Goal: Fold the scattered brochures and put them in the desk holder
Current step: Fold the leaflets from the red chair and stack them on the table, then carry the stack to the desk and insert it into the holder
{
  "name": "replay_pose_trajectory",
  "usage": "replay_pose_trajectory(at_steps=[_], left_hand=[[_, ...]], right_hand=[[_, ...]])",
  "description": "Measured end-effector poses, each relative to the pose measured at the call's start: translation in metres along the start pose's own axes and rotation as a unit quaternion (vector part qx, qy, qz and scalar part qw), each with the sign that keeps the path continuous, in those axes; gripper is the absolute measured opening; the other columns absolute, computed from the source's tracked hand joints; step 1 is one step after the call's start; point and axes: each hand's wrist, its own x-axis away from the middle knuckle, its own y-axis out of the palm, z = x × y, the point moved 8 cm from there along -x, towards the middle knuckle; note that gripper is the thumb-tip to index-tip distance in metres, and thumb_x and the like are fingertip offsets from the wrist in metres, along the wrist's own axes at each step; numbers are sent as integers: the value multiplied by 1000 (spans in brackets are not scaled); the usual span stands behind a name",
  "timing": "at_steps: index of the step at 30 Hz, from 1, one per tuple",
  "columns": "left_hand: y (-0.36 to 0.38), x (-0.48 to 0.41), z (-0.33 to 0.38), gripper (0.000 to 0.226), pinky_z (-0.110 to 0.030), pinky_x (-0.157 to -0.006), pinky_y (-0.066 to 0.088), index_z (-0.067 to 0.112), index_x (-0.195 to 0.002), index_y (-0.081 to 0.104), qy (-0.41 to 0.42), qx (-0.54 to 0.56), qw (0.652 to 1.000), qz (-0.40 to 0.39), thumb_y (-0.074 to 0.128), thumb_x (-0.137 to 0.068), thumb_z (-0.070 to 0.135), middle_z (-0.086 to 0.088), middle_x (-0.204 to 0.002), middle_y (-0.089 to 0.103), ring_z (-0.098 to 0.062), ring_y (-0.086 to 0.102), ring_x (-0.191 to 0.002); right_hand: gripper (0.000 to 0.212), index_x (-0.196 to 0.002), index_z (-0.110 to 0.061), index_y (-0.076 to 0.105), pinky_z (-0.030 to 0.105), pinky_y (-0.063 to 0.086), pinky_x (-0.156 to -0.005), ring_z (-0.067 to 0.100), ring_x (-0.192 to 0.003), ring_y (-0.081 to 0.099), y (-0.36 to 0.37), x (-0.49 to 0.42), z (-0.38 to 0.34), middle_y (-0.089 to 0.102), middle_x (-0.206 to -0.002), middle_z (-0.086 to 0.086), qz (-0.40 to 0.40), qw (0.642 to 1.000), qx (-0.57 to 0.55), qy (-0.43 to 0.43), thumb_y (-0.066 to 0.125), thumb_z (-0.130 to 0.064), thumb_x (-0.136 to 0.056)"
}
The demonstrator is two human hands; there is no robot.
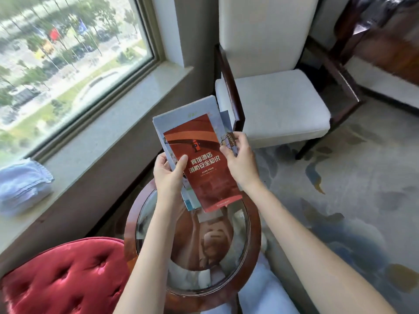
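Up in the air above the round desk (255, 223), both hands hold a small stack of brochures (181, 116), tilted so its top leans away towards the window sill (113, 105). A red brochure (204, 175) with white lettering lies folded on the front of the stack; paler blue-grey sheets stick out behind it at the top, the left and the lower edge, so the pile is not squared up. The left hand (169, 175) grips the stack's left edge, thumb pressed on the red cover and the fingers curled behind. The right hand (240, 159) pinches the right edge, where a paler sheet with a drawing on it shows between thumb and fingers. The desk has a dark wooden rim and a glass top that mirrors the arms and the paper. A white chair (283, 98) with dark wooden arms stands just beyond the desk, a red buttoned cushion (68, 275) sits at the near left, and a folded pale blue towel (22, 186) rests on the window sill, well apart from the stack, with patterned carpet (351, 189) to the right
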Motion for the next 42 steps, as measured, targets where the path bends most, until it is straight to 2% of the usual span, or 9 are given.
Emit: replay_pose_trajectory(at_steps=[5, 8, 12, 18, 23, 26, 31, 35, 42], left_hand=[[86, 6, 55, 18, -31, -68, 59, 9, -100, 53, 31, -17, 997, -67, 64, -86, 11, -8, -89, 65, -17, 65, -77], [153, 14, 81, 20, -38, -73, 59, 8, -102, 52, 40, -19, 993, -109, 64, -87, 12, -13, -93, 64, -23, 66, -82], [259, 31, 109, 17, -44, -78, 55, 8, -100, 53, 69, -16, 981, -180, 64, -86, 9, -17, -95, 63, -26, 64, -84], [434, 66, 133, 18, -38, -68, 53, 9, -100, 52, 94, -5, 960, -262, 64, -86, 8, -15, -92, 62, -23, 62, -77], [563, 103, 134, 14, -21, -54, 54, 12, -91, 52, 99, 20, 947, -305, 63, -86, 5, -3, -81, 65, -5, 66, -62], [627, 121, 137, 16, -19, -53, 53, 6, -98, 52, 102, 28, 937, -331, 63, -86, 5, -4, -83, 66, -3, 67, -63], [713, 132, 140, 21, -21, -58, 55, 3, -103, 50, 110, 21, 925, -362, 63, -87, 7, -4, -85, 66, -7, 67, -69], [782, 120, 126, 24, -19, -56, 54, 2, -105, 49, 99, 14, 922, -375, 63, -87, 8, -3, -87, 66, -6, 68, -69], [917, 63, 98, 19, -19, -58, 55, 7, -101, 52, 93, -6, 920, -382, 64, -87, 12, -3, -92, 68, -12, 68, -80]], right_hand=[[29, -116, -8, 48, 25, 50, -83, 15, -95, 61, -90, -16, -39, 62, -103, 1, 83, 996, -22, -25, 59, -12, -90], [30, -117, -6, 49, 9, 43, -74, 12, -91, 59, -158, -26, -56, 62, -102, 1, 145, 988, -19, -46, 59, -12, -89], [29, -116, -4, 51, 16, 41, -78, 15, -92, 59, -259, -42, -70, 63, -100, 2, 212, 975, -22, -63, 58, -8, -89], [29, -117, -6, 52, 13, 42, -75, 12, -89, 59, -428, -69, -69, 62, -97, -1, 295, 952, -12, -83, 59, -10, -88], [27, -115, -5, 51, 13, 43, -73, 13, -89, 60, -552, -81, -60, 65, -103, 6, 339, 936, -3, -92, 59, -9, -89], [27, -114, -5, 51, 4, 39, -66, 12, -88, 59, -611, -90, -54, 64, -102, 3, 363, 926, 3, -100, 59, -10, -89], [26, -113, -6, 52, 11, 42, -72, 11, -86, 58, -685, -114, -38, 61, -98, -1, 396, 913, -12, -101, 59, -12, -89], [23, -111, -7, 52, -1, 40, -66, 3, -80, 58, -732, -152, -10, 61, -92, -4, 407, 909, -24, -93, 58, -10, -89], [17, -104, -20, 49, 3, 41, -63, -2, -79, 58, -812, -254, 32, 59, -87, -15, 411, 908, -23, -73, 57, -14, -90]])
